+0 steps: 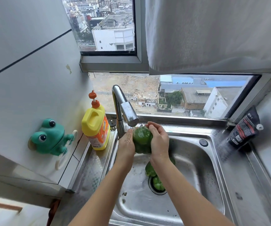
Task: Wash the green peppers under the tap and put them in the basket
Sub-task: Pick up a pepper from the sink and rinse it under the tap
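A green pepper [142, 139] is held under the spout of the chrome tap [125, 108], over the steel sink [195, 160]. My left hand [126, 144] grips its left side and my right hand [159, 141] wraps its right side and top. Water runs onto the pepper. More green peppers [154, 176] lie on the sink bottom by the drain, partly hidden behind my right forearm. No basket is in view.
A yellow detergent bottle [96, 128] with an orange pump stands on the sink's left ledge. A green frog holder [50, 137] sticks to the left wall. A black pouch [244, 129] leans at the right back corner. The window is right behind the tap.
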